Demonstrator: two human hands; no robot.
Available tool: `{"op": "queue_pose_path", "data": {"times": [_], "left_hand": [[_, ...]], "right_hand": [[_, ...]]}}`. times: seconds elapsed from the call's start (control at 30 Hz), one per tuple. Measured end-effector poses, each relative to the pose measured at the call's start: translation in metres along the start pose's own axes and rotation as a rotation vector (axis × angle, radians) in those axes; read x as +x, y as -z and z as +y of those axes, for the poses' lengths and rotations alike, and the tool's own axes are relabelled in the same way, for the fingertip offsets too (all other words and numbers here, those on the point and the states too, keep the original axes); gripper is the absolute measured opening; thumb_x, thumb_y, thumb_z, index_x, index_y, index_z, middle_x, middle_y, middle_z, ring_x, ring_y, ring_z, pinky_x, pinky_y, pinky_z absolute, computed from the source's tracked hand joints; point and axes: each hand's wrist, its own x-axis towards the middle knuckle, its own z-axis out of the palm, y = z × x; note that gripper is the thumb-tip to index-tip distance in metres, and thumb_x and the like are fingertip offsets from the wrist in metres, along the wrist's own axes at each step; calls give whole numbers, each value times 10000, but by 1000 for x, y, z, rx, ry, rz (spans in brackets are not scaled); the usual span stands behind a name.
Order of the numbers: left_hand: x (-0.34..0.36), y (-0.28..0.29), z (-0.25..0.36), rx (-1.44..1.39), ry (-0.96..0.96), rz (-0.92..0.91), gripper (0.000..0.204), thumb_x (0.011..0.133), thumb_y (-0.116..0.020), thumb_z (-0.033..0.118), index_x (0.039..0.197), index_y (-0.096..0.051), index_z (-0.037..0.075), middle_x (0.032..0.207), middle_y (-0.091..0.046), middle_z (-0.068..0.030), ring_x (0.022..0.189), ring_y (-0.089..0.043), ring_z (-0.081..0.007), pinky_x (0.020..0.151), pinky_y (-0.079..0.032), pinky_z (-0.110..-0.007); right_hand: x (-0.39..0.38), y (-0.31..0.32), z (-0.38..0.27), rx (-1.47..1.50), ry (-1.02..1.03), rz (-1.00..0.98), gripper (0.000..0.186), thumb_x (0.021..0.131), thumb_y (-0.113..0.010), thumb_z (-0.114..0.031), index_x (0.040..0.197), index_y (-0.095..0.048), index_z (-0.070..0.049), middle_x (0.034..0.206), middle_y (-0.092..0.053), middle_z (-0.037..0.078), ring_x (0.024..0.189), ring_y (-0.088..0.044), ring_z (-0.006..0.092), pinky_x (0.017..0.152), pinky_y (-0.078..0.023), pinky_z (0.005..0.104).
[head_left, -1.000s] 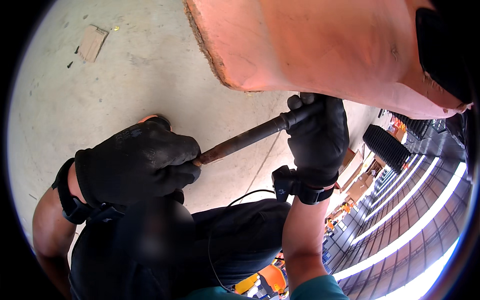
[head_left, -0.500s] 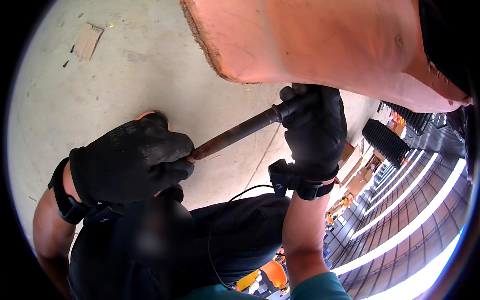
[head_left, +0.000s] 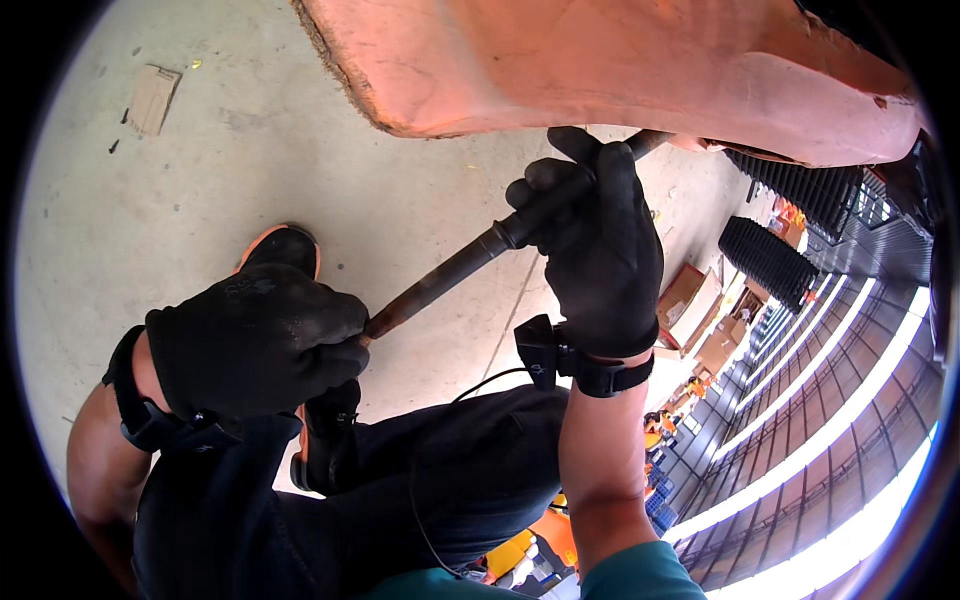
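A long dark metal shaft [head_left: 445,272] with a collar and a rusty lower end runs diagonally across the middle of the view. My gloved left hand [head_left: 260,340] is closed on its lower end, which disappears into my fingers. My gloved right hand [head_left: 597,250] grips the shaft higher up, fingers wrapped over it. The shaft's far end reaches up against the underside of a large orange panel [head_left: 610,65] with a rough, frayed edge along its left; whether it enters anything there is hidden.
A cardboard piece [head_left: 153,100] and small dark bits lie on the concrete floor [head_left: 200,180]. My shoe [head_left: 280,252] is behind my left hand. At the right are black ribbed tracks [head_left: 765,260], cardboard boxes [head_left: 715,350], and orange and yellow items along my knee's side.
The orange panel sits higher and farther left in the view. My right hand has moved up and left, and more of the shaft's far end shows beyond it. More of my shoes shows.
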Motion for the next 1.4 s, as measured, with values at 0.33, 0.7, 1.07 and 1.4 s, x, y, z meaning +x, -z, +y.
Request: {"op": "queue_pose_path", "data": {"times": [0.33, 0.7, 1.07, 1.4], "left_hand": [[0, 2, 10, 48, -22, 17, 142, 829, -634, 188, 744, -642, 76, 589, -573, -89, 556, -533, -256, 684, -350, -349], [-9, 4, 0, 230, -121, 94, 91, 775, -678, 67, 842, -642, 17, 830, -598, -133, 645, -611, -279, 585, -473, -387], [48, -9, 37, 179, 82, 273, 450, 817, -670, 160, 1215, -526, 5, 1089, -608, -173, 1035, -573, -346, 834, -482, -410], [198, -30, 75, 428, -379, 645, 781, 846, -704, 285, 1409, -294, -67, 1360, -421, -256, 1256, -407, -377, 1063, -312, -434]], "right_hand": [[4, 10, 1, 382, -118, -7, 467, 1011, -389, -389, 1156, -534, 30, 884, -636, 140, 811, -657, 269, 653, -539, 360], [-1, 6, -2, 429, -192, -24, 458, 988, -455, -393, 1162, -517, 26, 932, -643, 146, 871, -655, 271, 748, -557, 404], [-58, 70, -28, 57, -117, -19, 338, 990, -474, -236, 1144, -524, 61, 926, -664, 165, 834, -672, 233, 776, -538, 343], [-80, 185, -83, 8, 585, 541, 277, 1018, -405, -153, 1208, -519, 13, 1069, -654, 153, 958, -658, 225, 839, -544, 315]]}}
